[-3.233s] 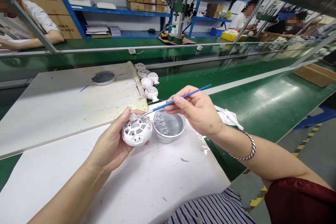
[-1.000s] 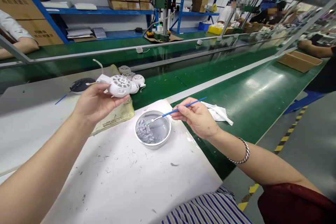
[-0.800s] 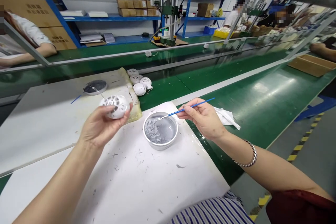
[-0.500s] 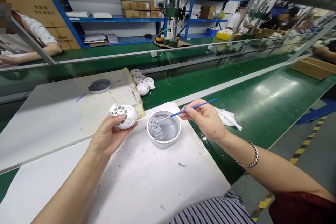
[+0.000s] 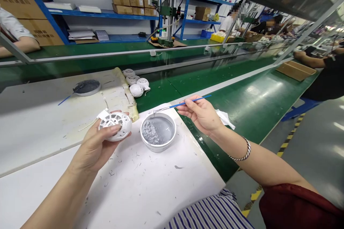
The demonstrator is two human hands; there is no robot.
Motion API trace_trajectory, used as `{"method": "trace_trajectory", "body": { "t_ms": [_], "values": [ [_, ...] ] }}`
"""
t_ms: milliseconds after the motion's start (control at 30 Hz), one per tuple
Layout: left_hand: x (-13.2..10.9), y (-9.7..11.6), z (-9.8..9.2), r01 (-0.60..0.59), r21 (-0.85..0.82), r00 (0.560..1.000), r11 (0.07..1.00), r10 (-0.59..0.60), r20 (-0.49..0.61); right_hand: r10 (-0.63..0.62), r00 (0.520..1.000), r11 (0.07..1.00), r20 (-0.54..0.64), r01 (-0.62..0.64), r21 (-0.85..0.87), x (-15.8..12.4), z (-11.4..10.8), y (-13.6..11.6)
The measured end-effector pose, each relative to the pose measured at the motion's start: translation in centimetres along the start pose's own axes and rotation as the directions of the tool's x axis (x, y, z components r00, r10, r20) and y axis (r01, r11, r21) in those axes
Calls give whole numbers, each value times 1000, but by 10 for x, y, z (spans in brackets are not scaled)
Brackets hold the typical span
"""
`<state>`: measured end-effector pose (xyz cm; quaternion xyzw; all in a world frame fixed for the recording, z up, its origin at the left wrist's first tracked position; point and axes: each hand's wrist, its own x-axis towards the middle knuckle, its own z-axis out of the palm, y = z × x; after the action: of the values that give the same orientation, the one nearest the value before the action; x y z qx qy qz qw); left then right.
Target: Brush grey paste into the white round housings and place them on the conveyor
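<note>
Brush-loading step: right hand (image 5: 200, 114) pinched the brush (image 5: 182, 103), tip at the bowl (image 5: 158, 149) rim; left hand (image 5: 96, 146) cupped the shell (image 5: 115, 126) (vents up). Next dab would need steady aim.

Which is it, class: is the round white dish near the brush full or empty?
Partly full: grey paste covers the bottom of the dish, ridged on its left side, and lies below the rim.

1. White round vented shell (image 5: 115, 126): slotted face up, tilted, in my left grip (image 5: 98, 145), left of centre.
2. Thin blue brush (image 5: 182, 103): pinched in my right grip (image 5: 200, 114), centre frame, bristle end at the dish's far rim.
3. White dish (image 5: 157, 147) of grey paste: upright on the counter (image 5: 161, 186), just right of the shell.
</note>
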<state>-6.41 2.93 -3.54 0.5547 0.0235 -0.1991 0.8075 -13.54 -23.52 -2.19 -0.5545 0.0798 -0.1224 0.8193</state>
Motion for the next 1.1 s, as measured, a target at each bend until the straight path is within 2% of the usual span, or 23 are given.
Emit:
{"method": "trace_trajectory", "body": {
  "t_ms": [133, 333, 500, 667, 833, 967, 1100],
  "values": [
    [-7, 5, 5, 14, -54, 999, 998, -17, -44, 5, 1000, 999, 9, -5, 45, 3, -1, -2],
    [-13, 9, 15, 187, -21, 981, 982, -188, -52, -25, 999, 998, 44, 23, 64, 11, 8, -14],
    [-14, 5, 18, 240, 31, 971, 970, -239, -27, -88, 989, 995, 118, 83, 48, 19, 31, -35],
    [-19, 7, 24, 273, 2, 962, 962, -273, -7, -137, 968, 990, 212, 139, 7, 22, 59, -52],
    [-25, 11, 26, 249, -52, 968, 967, -247, 35, -104, 960, 994, 260, 110, -9, 12, 72, -40],
    [-27, 14, 25, 252, -103, 968, 962, -251, 24, -65, 955, 997, 289, 74, -23, 0, 69, -21],
    [-28, 17, 24, 231, -123, 973, 965, -231, 18, -64, 954, 991, 291, 96, -96, -6, 64, -11]
  ]
}}
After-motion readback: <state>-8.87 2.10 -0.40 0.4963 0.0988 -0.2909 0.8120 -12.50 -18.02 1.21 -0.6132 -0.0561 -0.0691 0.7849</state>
